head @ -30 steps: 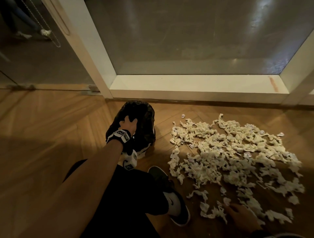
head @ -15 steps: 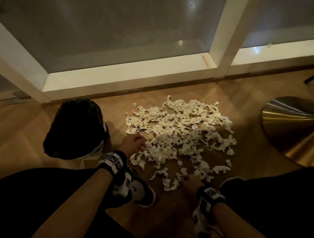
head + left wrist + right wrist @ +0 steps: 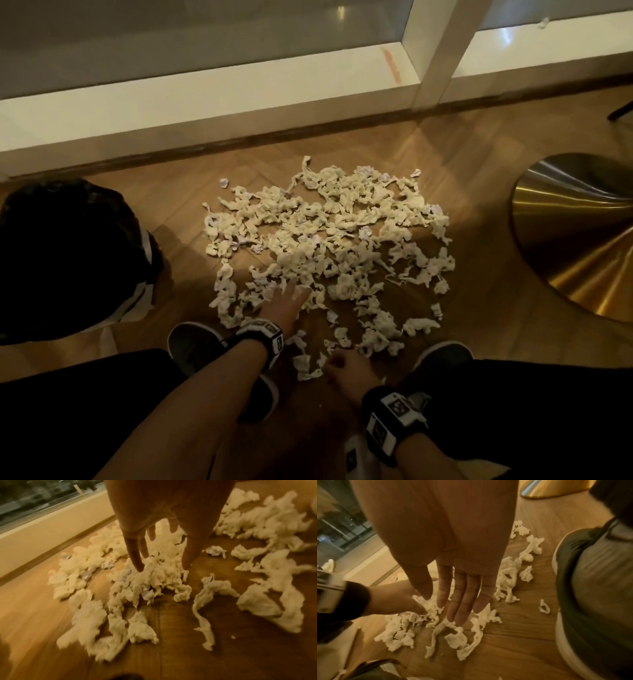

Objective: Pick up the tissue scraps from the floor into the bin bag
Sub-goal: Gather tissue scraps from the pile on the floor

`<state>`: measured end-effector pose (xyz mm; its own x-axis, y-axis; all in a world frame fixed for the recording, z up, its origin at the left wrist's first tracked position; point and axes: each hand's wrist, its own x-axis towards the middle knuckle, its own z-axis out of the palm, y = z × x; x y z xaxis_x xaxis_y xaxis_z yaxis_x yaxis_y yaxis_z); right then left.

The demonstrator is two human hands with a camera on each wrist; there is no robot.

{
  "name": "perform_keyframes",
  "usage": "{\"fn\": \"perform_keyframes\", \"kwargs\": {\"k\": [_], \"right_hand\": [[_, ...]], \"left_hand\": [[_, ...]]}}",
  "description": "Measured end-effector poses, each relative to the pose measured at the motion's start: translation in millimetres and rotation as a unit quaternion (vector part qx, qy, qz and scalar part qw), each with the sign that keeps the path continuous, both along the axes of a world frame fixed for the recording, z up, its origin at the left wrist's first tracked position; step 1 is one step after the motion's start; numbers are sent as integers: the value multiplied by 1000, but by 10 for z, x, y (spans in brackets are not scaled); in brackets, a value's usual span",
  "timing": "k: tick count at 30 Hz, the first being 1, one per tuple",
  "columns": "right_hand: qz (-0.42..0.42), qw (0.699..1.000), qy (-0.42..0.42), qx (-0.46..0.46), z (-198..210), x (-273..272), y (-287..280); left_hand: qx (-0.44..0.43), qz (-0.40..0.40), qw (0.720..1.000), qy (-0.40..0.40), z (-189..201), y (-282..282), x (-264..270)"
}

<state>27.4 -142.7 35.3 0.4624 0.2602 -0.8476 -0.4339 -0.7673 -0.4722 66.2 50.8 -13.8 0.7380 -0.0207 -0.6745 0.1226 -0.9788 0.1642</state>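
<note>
Crumpled soft paper tissue scraps point(image 3: 329, 240) lie on my smooth wood floor point(image 3: 479, 164); the glossy brass-coloured metal base point(image 3: 575, 240) shines on the right.

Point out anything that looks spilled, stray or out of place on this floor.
A wide litter of tissue scraps is strewn over the wooden floor beside the black bin bag. One stray scrap sits up on the white window ledge, and a reddish smear marks the ledge further left.

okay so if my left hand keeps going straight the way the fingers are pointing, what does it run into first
Most likely the tissue scraps: the left hand points into the near edge of the pile, fingers spread, tips apparently already at the paper. Past the pile is the white window frame.
</note>
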Motion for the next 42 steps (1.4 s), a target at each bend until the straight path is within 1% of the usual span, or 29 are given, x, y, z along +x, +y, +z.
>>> {"fn": "perform_keyframes", "kwargs": {"k": [2, 3, 6, 9, 11, 14, 16, 19, 21, 23, 25, 27, 28, 30, 33, 36, 37, 39, 42], "right_hand": [[-7, 1000, 1, 8, -44, 16, 48], [-12, 1000, 4, 10, -90, 6, 60], [-6, 1000, 12, 23, -177, -18, 92], [-5, 999, 19, 35, -271, -27, 112], [-1, 999, 22, 26, -344, -3, 116], [-7, 999, 32, 19, -418, 49, 98], [-25, 999, 35, 15, -429, 70, 84], [-39, 999, 28, 12, -377, 95, 78], [-45, 999, 15, 15, -334, 122, 70], [-60, 998, -16, 15, -286, 179, 70], [-103, 994, -40, 19, -206, 233, 79], [-152, 985, -58, 54, -78, 253, 94], [-162, 982, -62, 72, -40, 282, 121], [-138, 980, -92, 106, 42, 286, 139], [-36, 978, -175, 106, 164, 252, 129], [34, 965, -240, 101, 300, 198, 71], [52, 960, -258, 99, 339, 181, 57], [89, 954, -273, 89, 419, 139, 58], [131, 958, -249, 46, 507, 71, 81]], "left_hand": [[13, -57, 998, 22, -74, 11, 105], [18, -73, 997, 36, -109, 20, 138], [10, -82, 995, 63, -261, 87, 199], [-32, -68, 996, 40, -387, 185, 239], [-65, -35, 997, 13, -416, 234, 280], [-109, 54, 992, -29, -393, 277, 332], [-135, 108, 984, -46, -357, 283, 348], [-169, 197, 963, -75, -235, 257, 335], [-188, 245, 948, -76, -156, 224, 291], [-210, 282, 933, -69, -68, 185, 237], [-232, 310, 920, -58, 32, 115, 162], [-243, 314, 916, -53, 173, -1, 47], [-253, 326, 910, -46, 184, -52, 7], [-285, 370, 884, -27, 261, -161, -105], [-323, 424, 846, -19, 436, -277, -262], [-359, 434, 826, -11, 601, -340, -436], [-367, 426, 827, -14, 650, -352, -499], [-371, 395, 840, -23, 726, -355, -609], [-378, 345, 859, -14, 857, -353, -724]]}}
